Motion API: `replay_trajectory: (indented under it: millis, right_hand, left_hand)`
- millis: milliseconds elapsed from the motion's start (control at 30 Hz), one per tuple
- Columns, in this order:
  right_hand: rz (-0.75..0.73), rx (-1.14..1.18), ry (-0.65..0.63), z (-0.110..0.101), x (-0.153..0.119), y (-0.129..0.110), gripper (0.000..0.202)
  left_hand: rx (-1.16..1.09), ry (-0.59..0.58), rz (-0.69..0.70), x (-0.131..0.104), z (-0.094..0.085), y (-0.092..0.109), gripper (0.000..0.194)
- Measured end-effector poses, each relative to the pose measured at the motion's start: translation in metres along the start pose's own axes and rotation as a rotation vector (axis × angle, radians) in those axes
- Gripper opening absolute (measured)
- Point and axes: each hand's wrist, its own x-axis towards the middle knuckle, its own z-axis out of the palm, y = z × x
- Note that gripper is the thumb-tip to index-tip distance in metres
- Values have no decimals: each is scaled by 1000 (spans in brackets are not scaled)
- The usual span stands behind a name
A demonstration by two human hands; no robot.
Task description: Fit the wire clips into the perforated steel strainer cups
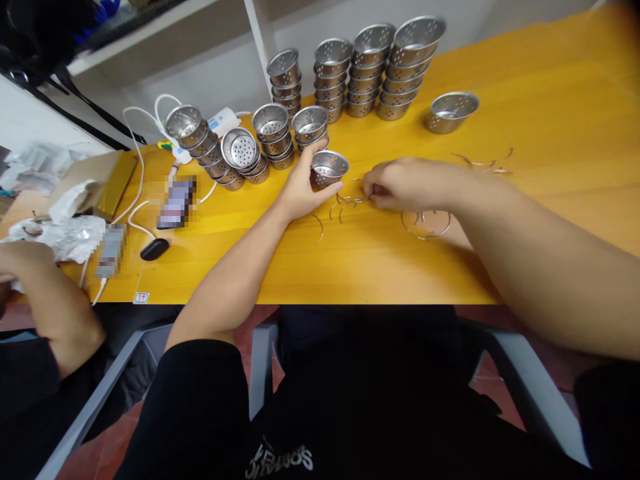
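A perforated metal cup point(329, 175), silvery, round and flared toward its rim, is located in front of the stacked cups point(363, 80); it is gripped between the parted thumb and index finger of the left hand point(300, 190). The right hand point(387, 183) is curled beside bent wires point(356, 200); whether one is pinched cannot be told. The yellow wood-grain tabletop point(250, 273) is backed by a white shelf point(150, 30)

- And we're looking out from the wearer's head, forward and steeply down onto the bench point(360, 267)!
- Close range here: left hand point(301, 190) and right hand point(395, 181) mid-frame.
- Dark shirt point(350, 413) fills bottom centre, shelf point(150, 31) crosses upper left.
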Motion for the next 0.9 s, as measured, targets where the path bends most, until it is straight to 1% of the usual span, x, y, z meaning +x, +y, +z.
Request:
replay_trajectory:
  millis: [133,233,300,400,500,567,633,800,900]
  right_hand:
    - [19,77,50,-3,2,6,12]
    - [26,121,45,-2,4,15,12]
    - [26,116,44,0,6,20,15]
    - [35,111,71,2,8,27,21]
    - [57,142,131,6,9,34,21]
    - [45,175,187,9,10,39,19]
    - [28,211,234,11,9,42,19]
    - [61,324,323,13,8,39,25]
    - [51,413,396,17,10,35,24]
  left_hand:
    - [-3,30,13,3,5,-7,109]
    - [1,50,-8,5,10,-15,113]
    - [3,36,-11,6,12,-22,114]
    - [-54,14,35,8,15,-35,113]
    - [-154,44,93,14,20,-52,118]
    - [-177,57,116,18,24,-62,124]
    - [-183,66,133,21,26,-71,125]
    - [-197,81,158,23,25,-82,124]
    - [-191,79,173,23,27,-86,123]
